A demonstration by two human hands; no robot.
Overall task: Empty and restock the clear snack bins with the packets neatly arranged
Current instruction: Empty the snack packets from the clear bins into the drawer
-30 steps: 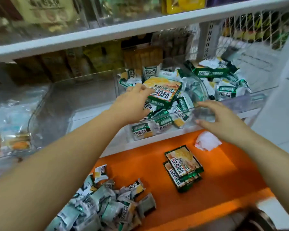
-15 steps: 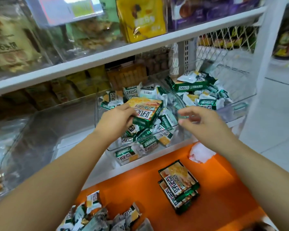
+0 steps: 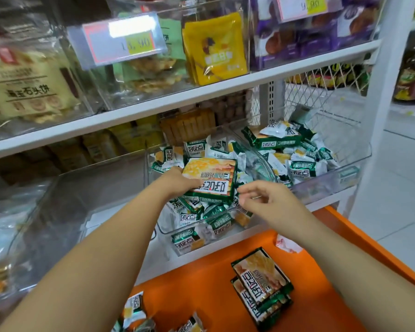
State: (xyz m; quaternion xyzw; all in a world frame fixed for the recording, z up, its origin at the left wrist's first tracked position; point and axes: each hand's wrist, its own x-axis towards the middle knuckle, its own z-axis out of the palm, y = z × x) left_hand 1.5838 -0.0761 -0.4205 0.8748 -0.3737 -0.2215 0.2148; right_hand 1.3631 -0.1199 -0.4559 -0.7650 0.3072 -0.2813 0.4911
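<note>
Blur smears the print on the price label (image 3: 120, 41) above the white shelf board (image 3: 201, 89). The left hand (image 3: 177, 183) grips the flat rectangular green-and-yellow snack box (image 3: 211, 178), thumb on top, other fingers hidden beneath; the box sits on loose foil packets (image 3: 222, 225) in the middle clear plastic bin (image 3: 168, 232). The right hand (image 3: 266, 200) hovers just beside the box's corner, fingers curled; whether they pinch anything cannot be told. Below, an orange plastic tray (image 3: 201, 283) carries two stacked matching boxes (image 3: 261, 286). White floor tiles (image 3: 398, 200) lie to the right
</note>
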